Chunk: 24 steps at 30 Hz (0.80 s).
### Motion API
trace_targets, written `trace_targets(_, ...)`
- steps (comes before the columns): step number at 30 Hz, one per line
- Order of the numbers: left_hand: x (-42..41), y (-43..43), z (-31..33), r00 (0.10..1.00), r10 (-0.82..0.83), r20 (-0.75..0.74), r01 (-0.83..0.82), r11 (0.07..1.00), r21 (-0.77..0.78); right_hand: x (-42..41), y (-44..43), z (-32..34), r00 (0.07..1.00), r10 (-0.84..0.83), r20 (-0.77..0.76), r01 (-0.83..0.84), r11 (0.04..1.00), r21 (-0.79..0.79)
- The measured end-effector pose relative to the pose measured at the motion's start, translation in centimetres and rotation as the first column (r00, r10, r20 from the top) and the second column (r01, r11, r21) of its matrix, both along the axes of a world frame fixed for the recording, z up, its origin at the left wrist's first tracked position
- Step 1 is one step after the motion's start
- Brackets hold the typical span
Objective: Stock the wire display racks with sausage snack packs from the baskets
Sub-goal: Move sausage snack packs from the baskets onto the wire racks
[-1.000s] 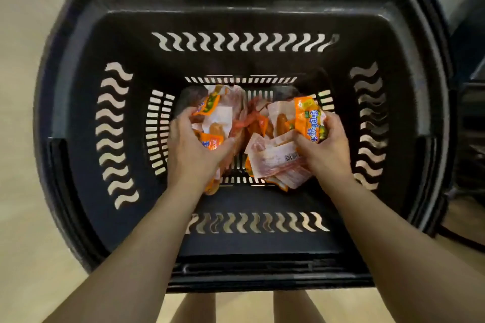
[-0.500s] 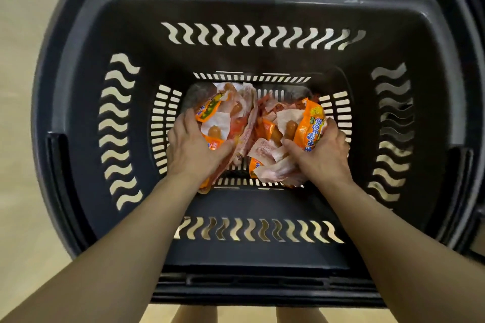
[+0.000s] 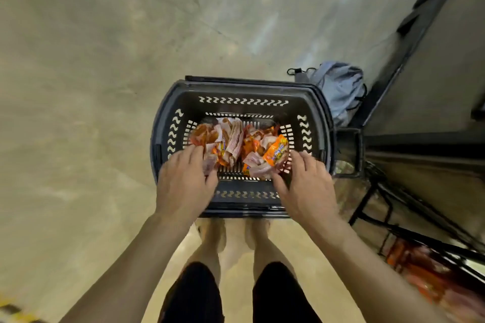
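Orange sausage packs (image 3: 237, 143) lie in the basket (image 3: 319, 113) beyond both spread, empty hands: left hand (image 3: 183, 186), right hand (image 3: 304, 191).

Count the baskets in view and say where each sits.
2, maybe more hidden. One basket sits on the floor before the feet, holding snack packs; a second rim shows nested beneath it along the far edge.

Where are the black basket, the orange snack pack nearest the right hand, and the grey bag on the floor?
black basket (image 3: 237, 86): head view, on its far rim.
orange snack pack (image 3: 275, 152): head view, on its printed front.
grey bag (image 3: 338, 86): head view, on its fabric body.
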<state>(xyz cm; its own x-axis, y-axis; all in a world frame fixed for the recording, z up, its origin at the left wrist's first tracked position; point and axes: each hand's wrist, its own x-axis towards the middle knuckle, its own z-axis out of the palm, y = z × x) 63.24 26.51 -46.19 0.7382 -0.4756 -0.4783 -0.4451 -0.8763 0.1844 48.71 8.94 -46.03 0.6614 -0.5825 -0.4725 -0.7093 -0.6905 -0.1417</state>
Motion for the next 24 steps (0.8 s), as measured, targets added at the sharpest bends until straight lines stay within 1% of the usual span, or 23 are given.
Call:
trace_targets(5, -1.1, 2.3, 16.8, 0.993, -0.079, 0.092, 0.082, 0.996, -0.026, -1.7, 2.6, 17.2, 0.997, 0.079, 0.017, -0.078, 0.995, -0.061)
trace_targets(7, -1.5, 3.5, 22.6, 0.985, -0.105, 0.135, 0.111, 0.993, -0.037, -2.4, 3.6, 22.9, 0.994, 0.097, 0.043, -0.093, 0.991, -0.092)
trace_targets(10, -1.7, 5.2, 29.4, 0.973, -0.131, 0.189, 0.144, 0.988, -0.056, -3.1, 5.0, 29.5, 0.988, 0.089, 0.125, -0.072, 0.988, -0.136)
trace_targets(13, -2.0, 6.7, 33.9, 0.954, -0.158, 0.256, 0.175, 0.984, -0.044, -3.8, 5.8, 33.6, 0.984, 0.114, 0.139, -0.084, 0.975, -0.205)
trace_targets(16, -2.1, 7.4, 37.0, 0.937, -0.157, 0.313, 0.181, 0.982, -0.049, -4.3, 5.9, 36.2, 0.972, 0.129, 0.197, -0.078, 0.965, -0.249)
trace_targets(19, -2.0, 7.1, 38.8, 0.926, -0.155, 0.344, 0.179, 0.983, -0.039, -4.4, 5.2, 37.9, 0.958, 0.128, 0.258, -0.054, 0.96, -0.274)
trace_targets(24, -2.0, 4.4, 41.1, 0.917, -0.143, 0.373, 0.17, 0.985, -0.039, -4.0, 2.4, 39.9, 0.945, 0.123, 0.304, -0.021, 0.948, -0.318)
